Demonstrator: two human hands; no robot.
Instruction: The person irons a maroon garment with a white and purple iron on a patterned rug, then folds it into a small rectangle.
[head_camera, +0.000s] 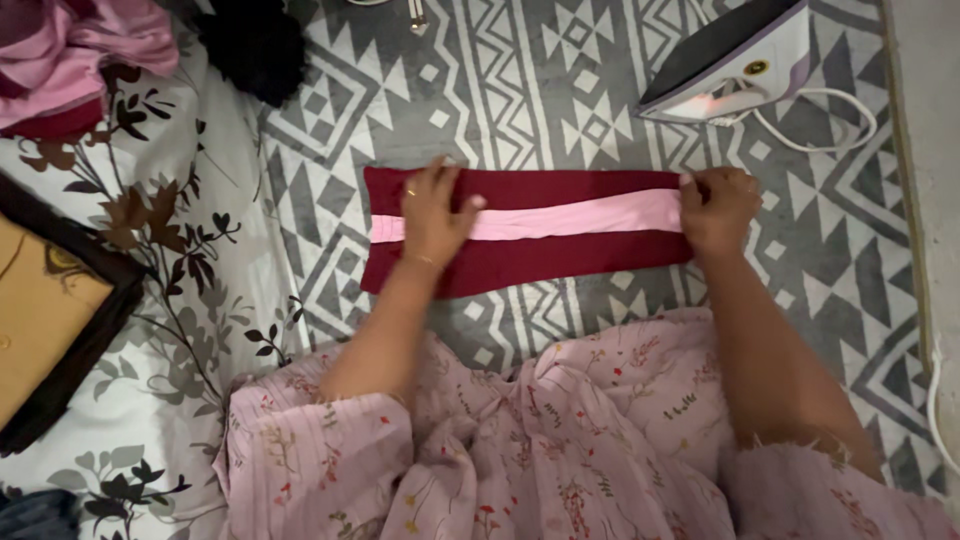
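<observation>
A folded dark red cloth with a pink band along its middle lies flat on the grey and white patterned rug. My left hand rests flat on the cloth's left part, fingers spread, a ring on one finger. My right hand pinches the cloth's right end, where the pink band stops.
An electric iron stands on the rug at the upper right, its white cord looping beside it. Pink clothes and a dark bundle lie at the upper left. A floral sheet and a dark-framed tan board are on the left.
</observation>
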